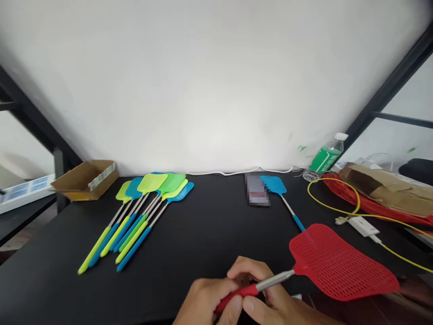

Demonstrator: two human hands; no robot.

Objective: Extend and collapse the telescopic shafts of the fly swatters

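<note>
Fingers (244, 271) of both hands wrapped shut around the handle of the red swatter (340, 264), left hand (203, 301) and right hand (272, 304) side by side. Risk: swinging the wide head right could knock the blue swatter (273, 184) or snag the yellow cable (352, 212); a loose grip could drop it off the near edge of the table (209, 234). Counts: about seven green and blue swatters (152, 183), overlapping, exact count unclear; one lone blue; one box (86, 180); one bottle (326, 155); one adapter (363, 225).
</note>
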